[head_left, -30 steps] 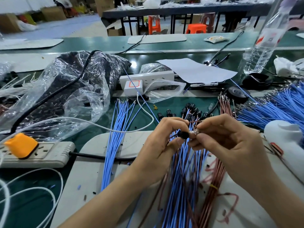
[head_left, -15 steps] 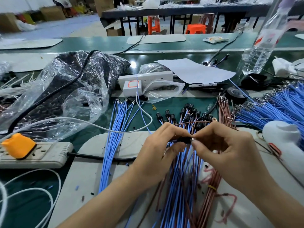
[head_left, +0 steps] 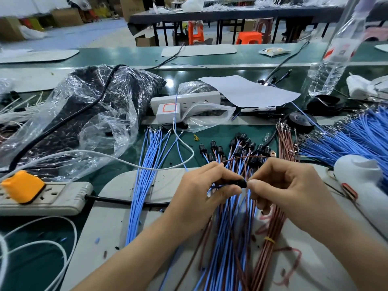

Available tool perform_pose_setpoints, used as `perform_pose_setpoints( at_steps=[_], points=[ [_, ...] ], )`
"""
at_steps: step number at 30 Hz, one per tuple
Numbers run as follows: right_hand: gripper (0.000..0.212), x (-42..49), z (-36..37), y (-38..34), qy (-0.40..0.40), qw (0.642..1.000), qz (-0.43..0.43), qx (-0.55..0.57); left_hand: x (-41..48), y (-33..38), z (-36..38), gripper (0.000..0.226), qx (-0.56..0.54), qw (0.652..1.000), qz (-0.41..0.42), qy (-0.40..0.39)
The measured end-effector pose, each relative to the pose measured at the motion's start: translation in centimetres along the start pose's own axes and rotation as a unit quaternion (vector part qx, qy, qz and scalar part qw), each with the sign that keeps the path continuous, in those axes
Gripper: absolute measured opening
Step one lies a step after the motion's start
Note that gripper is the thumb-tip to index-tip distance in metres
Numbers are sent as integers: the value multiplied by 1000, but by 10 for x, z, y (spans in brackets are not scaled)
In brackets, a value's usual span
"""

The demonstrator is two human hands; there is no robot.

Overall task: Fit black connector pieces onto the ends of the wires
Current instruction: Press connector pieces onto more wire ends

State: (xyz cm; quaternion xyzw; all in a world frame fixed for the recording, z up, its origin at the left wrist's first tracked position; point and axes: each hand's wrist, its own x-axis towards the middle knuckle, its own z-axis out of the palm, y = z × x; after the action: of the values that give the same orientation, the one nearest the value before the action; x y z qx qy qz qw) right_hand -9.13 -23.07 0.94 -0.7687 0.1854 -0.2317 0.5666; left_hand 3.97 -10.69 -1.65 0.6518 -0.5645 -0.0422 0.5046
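Over the wire pile (head_left: 228, 238), left hand (head_left: 201, 196) pinches black connector (head_left: 240, 183) crosswise, facing right hand (head_left: 289, 192) pinching brown wire (head_left: 241, 158).

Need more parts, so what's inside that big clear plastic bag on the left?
Through the clear plastic bag a black mass shows, filling its far part. Glare and creases hide what it is. A black cable lies across the bag.

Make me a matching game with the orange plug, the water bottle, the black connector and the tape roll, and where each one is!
Things: 1 orange plug; 2 water bottle; 3 black connector; 4 black tape roll.
Places: A pinched by the left hand; B standing far right; C in the grey power strip; D flat beside the brown wires.
Pairs: 1-C, 2-B, 3-A, 4-D.
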Motion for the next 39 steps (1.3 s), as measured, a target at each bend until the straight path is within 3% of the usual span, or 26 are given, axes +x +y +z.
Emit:
perform_pose_setpoints(
  at_steps=[7,14,23,28,33,39],
  points=[
    [8,2,-2,-5,-30,997,34,66,-1,0,-1,19,-19,1000,3,-7],
    [14,1,0,-7,-51,988,66,127,-5,0,4,9,-113,992,-44,-18],
    [1,1,-1,-2,-95,967,100,214,-7,3,7,9,-228,971,-69,-27],
    [19,1,5,2,-63,960,100,252,-4,6,8,6,-276,958,-82,4],
    [8,2,6,1,-53,969,87,224,-3,2,5,15,-253,961,-111,6],
    [4,5,2,3,-70,968,101,219,-5,0,4,9,-211,971,-109,-15]
  ],
)
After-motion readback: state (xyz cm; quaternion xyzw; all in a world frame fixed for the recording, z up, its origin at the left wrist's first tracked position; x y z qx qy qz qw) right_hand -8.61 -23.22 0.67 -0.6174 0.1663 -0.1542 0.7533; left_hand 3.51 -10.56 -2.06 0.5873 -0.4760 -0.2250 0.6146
